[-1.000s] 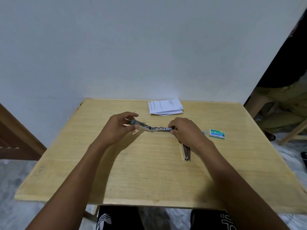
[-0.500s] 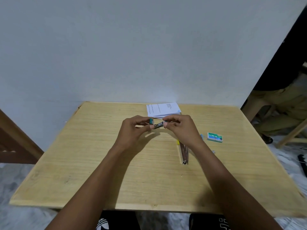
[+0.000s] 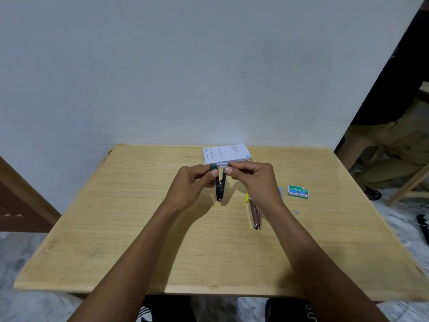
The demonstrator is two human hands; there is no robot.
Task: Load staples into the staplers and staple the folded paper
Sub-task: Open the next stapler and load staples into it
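Observation:
A small metal stapler with green ends [image 3: 220, 185] is held above the wooden table [image 3: 116, 228], its two arms folded into a narrow V with the hinge pointing down. My left hand [image 3: 195, 184] pinches the left arm's green tip. My right hand [image 3: 253, 182] pinches the right arm's tip. A second stapler with a yellow end [image 3: 255, 211] lies on the table under my right wrist. The folded paper [image 3: 226, 154] lies at the table's far edge, just behind my fingers. A green staple box [image 3: 298, 191] sits to the right.
A small loose strip of staples [image 3: 296, 211] lies right of the second stapler. The table stands against a white wall. A person sits on a wooden seat [image 3: 394, 145] beyond the table's right side. A brown wooden piece [image 3: 21, 205] stands at the left.
The green stapler was spread almost flat between my hands; both hands have come together and its arms have folded up into a narrow V, lifted slightly toward the paper.

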